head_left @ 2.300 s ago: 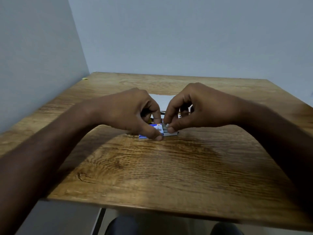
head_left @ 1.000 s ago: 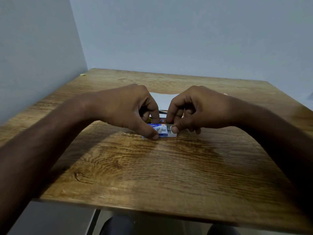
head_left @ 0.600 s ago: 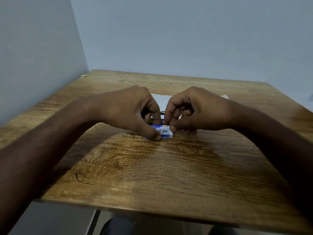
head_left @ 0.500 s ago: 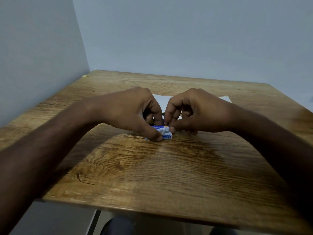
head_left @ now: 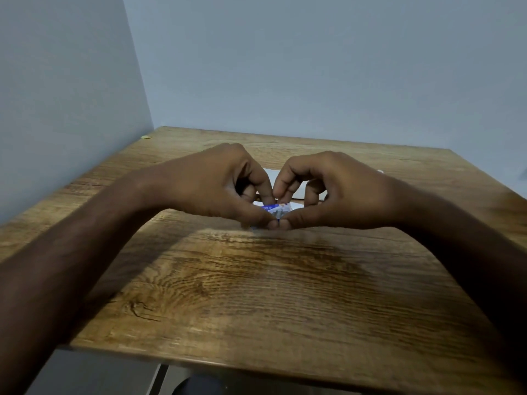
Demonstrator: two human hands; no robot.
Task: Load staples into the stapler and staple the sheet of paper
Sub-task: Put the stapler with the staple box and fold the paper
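Observation:
A small blue and white staple box (head_left: 276, 210) sits on the wooden table (head_left: 271, 286) at mid-depth. My left hand (head_left: 216, 185) pinches its left end between thumb and fingers. My right hand (head_left: 330, 189) pinches its right end, and the two thumbs meet at the box's near edge. A white sheet of paper (head_left: 298, 192) lies just behind my hands, mostly hidden by them. The stapler is hidden behind my hands.
Grey walls close the table at the left and the back. A tiny yellowish scrap (head_left: 146, 137) lies at the far left corner. The table's front edge (head_left: 256, 366) runs close to me, with a dark shape below it.
The drawer that stuck out of the box's right end is now pushed in. My right hand has closed in on the box, and both thumbs now touch.

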